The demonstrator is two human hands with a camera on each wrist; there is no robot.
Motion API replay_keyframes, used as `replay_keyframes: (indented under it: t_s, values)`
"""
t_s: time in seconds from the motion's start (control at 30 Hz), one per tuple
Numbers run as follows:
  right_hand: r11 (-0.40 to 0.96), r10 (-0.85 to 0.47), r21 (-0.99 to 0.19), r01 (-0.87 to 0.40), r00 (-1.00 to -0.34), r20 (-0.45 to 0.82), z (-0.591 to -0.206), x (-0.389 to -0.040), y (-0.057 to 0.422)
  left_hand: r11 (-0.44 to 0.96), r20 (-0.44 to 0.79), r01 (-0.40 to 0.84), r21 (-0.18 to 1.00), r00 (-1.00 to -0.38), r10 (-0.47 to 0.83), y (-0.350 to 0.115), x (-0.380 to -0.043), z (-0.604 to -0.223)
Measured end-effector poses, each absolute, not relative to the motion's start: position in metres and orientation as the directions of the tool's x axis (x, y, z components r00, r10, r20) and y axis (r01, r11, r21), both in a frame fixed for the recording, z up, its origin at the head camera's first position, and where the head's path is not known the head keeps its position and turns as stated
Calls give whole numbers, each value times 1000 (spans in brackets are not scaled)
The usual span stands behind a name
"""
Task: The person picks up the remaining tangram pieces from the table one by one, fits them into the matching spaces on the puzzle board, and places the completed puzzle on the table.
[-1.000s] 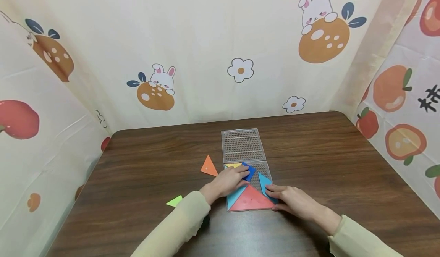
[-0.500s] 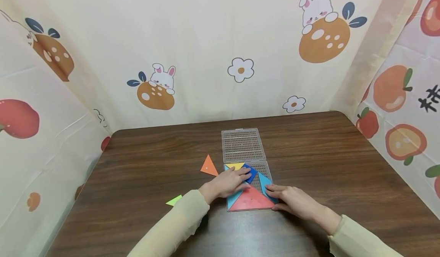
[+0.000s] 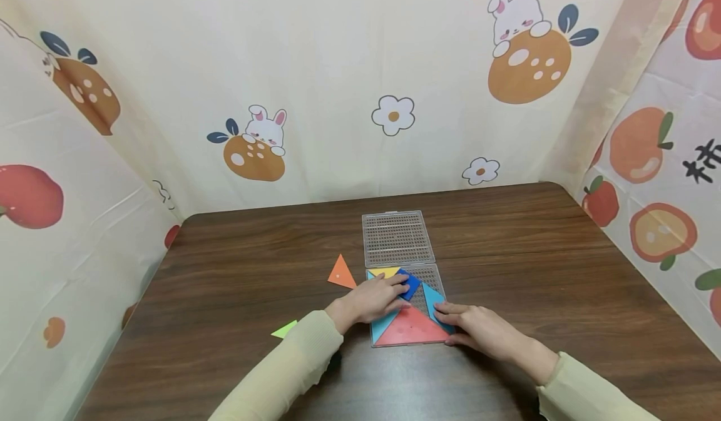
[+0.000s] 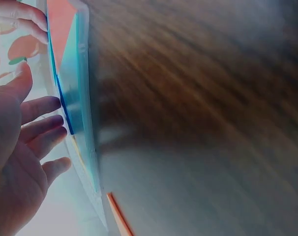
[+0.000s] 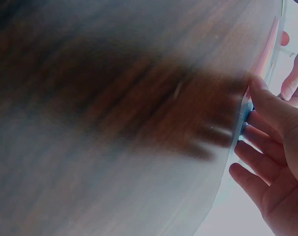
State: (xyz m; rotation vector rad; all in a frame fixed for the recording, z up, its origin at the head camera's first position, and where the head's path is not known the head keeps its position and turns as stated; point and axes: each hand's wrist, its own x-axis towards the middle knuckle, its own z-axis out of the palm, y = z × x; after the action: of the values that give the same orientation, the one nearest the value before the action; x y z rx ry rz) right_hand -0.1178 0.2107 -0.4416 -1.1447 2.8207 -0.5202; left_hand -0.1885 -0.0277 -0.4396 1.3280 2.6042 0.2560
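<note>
A hinged clear plastic case [image 3: 434, 274] lies open on the table with tangram pieces in its near half. A large red triangle [image 3: 408, 330] lies along its front, a light blue piece [image 3: 383, 327] on the left, and a yellow piece [image 3: 384, 272] at the far left corner. My left hand [image 3: 372, 297] reaches over the case, its extended fingertips on a dark blue square [image 3: 414, 285] near the middle. On the right side, my right hand [image 3: 484, 330] rests its fingers on a light blue slanted piece [image 3: 432, 301], thumb at the case's front right corner.
An orange triangle [image 3: 341, 273] lies left of the case, close to the left hand. Nearer the left sleeve is a light green piece [image 3: 284, 329], partly hidden by it. The perforated lid [image 3: 397, 239] lies flat behind the tray, on the dark wooden table [image 3: 242, 258].
The dark blue square has shifted slightly right and toward the front under my left fingers, showing more of the yellow piece. My right hand stays in place.
</note>
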Motion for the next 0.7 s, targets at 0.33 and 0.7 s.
replay_keyframes:
  t_s: [0.33, 0.7]
  values:
    - [672, -687, -335, -660, -725, 52, -441, -119, 211, 622, -109, 744, 242, -617, 780, -39, -187, -429]
    - [673, -686, -341, -656, -726, 41, -440, -118, 209, 643, -66, 751, 148, -641, 765, -67, -178, -421]
